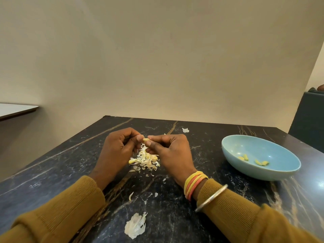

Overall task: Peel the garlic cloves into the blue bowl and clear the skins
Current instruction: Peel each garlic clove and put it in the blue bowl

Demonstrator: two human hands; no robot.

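A small pale garlic clove (pixel 145 139) is pinched between the fingertips of my left hand (pixel 119 146) and my right hand (pixel 171 149), both raised a little above the dark marble table (pixel 52 172). Directly under them lies a heap of papery skins mixed with cloves (pixel 146 159). The blue bowl (pixel 280 171) stands to the right and holds several peeled yellowish cloves (pixel 261 162). A large piece of white skin (pixel 135 225) lies near the front edge between my forearms.
Small skin flakes are scattered over the table, one (pixel 185 130) near the far edge. A wall rises right behind the table. A dark chair or seat (pixel 308 120) stands at the right, and a pale tabletop (pixel 15 109) juts in at the left.
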